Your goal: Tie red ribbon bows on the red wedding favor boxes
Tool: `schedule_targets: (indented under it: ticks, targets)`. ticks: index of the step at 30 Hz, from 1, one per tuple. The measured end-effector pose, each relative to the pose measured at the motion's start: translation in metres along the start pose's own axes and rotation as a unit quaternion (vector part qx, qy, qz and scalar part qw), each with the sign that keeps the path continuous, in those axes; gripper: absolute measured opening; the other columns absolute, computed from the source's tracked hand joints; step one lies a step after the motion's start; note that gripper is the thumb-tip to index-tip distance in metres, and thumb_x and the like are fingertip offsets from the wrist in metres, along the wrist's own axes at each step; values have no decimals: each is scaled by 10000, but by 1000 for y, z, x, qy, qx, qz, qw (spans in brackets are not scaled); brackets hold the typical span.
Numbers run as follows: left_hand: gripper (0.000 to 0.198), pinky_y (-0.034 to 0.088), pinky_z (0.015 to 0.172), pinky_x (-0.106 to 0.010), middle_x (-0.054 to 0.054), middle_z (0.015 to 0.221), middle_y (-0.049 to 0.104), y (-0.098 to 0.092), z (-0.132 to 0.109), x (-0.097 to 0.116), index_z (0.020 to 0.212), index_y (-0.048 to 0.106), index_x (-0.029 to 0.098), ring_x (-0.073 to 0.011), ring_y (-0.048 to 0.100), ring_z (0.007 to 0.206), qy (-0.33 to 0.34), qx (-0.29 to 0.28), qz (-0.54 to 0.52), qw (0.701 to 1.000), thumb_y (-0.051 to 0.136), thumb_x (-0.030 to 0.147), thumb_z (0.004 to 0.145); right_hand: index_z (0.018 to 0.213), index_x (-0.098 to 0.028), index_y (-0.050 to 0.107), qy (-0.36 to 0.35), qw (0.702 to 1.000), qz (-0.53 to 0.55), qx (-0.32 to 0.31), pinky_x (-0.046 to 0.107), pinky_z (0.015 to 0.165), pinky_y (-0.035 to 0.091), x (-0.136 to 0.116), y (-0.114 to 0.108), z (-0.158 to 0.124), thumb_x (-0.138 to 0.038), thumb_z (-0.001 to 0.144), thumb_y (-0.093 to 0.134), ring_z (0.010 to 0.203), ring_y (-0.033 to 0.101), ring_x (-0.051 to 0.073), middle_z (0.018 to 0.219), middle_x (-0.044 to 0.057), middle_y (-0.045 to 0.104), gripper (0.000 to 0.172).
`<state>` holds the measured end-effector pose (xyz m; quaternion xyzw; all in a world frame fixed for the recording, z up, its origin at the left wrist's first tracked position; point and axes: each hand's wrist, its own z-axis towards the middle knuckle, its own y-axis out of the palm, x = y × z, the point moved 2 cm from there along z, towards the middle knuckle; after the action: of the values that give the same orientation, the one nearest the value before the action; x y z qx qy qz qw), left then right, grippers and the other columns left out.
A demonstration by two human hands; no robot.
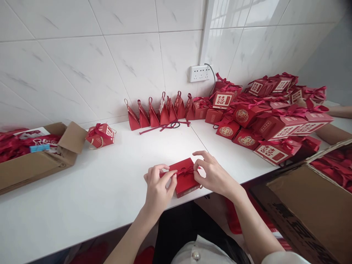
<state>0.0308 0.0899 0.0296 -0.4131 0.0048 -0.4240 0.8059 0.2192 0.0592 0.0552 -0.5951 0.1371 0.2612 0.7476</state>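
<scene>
A red gift box (183, 183) lies on the white table (90, 194) close to its front edge. Across its top runs a dark red ribbon (184, 171), gathered in a bow or knot at the middle. From the left, my left hand (159, 183) pinches one side of the ribbon between thumb and forefinger. On the other side, my right hand (209, 172) pinches the ribbon's right part near the box edge, its other fingers raised. The fingertips cover part of the ribbon.
Many red ribboned boxes (244, 121) are heaped at the right, a person's arm (327, 132) behind them. Small triangular boxes (144, 116) line the wall. One ribboned box (101, 135) and a cardboard carton (41, 167) stand left; another carton (310, 205) stands right.
</scene>
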Motion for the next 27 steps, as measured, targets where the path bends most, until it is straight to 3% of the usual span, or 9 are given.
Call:
schedule_targets:
  ticks: [2,5,8,10,14,18,27]
  targets:
    - [158,470,684,-277,-43,889,544,0,-6,8,928,639,199,-132,569,760,20,14,-12,1000,522,136,843,738,-181,542,-5,1000,-11,3,392,870,460,-3,-3,0,-97,775,517,1002,558,229,1151,98,513,95]
    - [140,492,646,-224,-36,886,525,3,-12,17,934,574,196,-122,579,778,-16,-1,-52,998,499,114,848,764,-183,563,12,1000,-26,11,321,720,490,-8,-5,-3,-114,813,495,788,583,176,949,67,557,109]
    - [86,502,718,-266,-35,868,532,6,-16,23,874,537,202,-149,570,823,-68,-18,-74,995,505,129,841,771,-191,569,63,997,-26,35,269,530,442,-11,-2,-11,-237,879,479,582,530,135,786,32,555,149]
    - [58,499,760,-299,-43,890,532,8,-17,22,838,525,203,-169,558,873,-93,-20,-89,992,510,148,838,750,-197,560,90,994,-14,62,258,488,412,-11,2,-17,-312,889,489,527,503,125,708,13,546,194]
    - [70,482,829,-341,-66,998,516,12,-16,17,776,508,202,-201,524,1003,-139,-41,-122,982,500,187,843,807,-196,575,118,988,4,95,257,505,423,-10,15,-22,-337,857,554,523,520,126,714,10,562,151]
    - [115,464,856,-348,-71,1045,506,15,-13,13,727,494,200,-212,499,1054,-175,-66,-150,971,488,207,842,838,-202,615,135,986,35,87,261,531,454,-9,24,-17,-328,845,577,533,535,123,760,18,562,132]
    - [163,460,757,-350,-44,825,509,19,-5,12,699,524,208,-203,487,845,-228,-70,-162,957,497,283,841,763,-212,608,134,977,125,105,285,576,476,-9,33,-7,-263,827,560,609,541,152,751,26,562,95]
